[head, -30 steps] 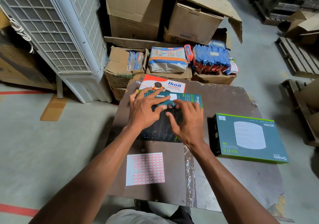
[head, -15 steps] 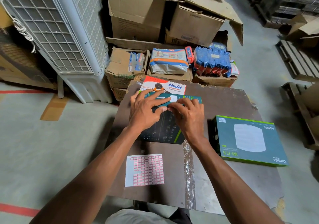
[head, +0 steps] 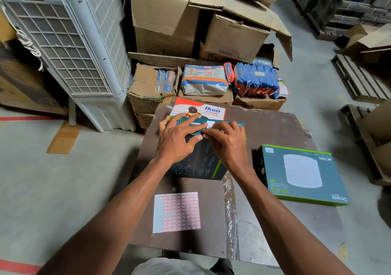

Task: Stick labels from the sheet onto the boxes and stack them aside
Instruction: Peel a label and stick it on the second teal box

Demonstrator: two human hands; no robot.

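Head view: both hands, left hand [head: 175, 141] and right hand [head: 227, 145], press flat fingers on a dark box [head: 201, 160] below the "Ikon" box [head: 201, 109]. "Omada Wi-Fi 5 AC1350" box [head: 302, 175] and label sheet [head: 176, 212] lie on the brown table [head: 275, 126].

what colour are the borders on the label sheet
Pink-red borders on a white label sheet, seen in the head view.

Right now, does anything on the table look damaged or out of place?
The table itself looks worn: its far edge is chipped and a strip of clear tape patches its top. The label sheet lies slightly askew. The boxes look intact.
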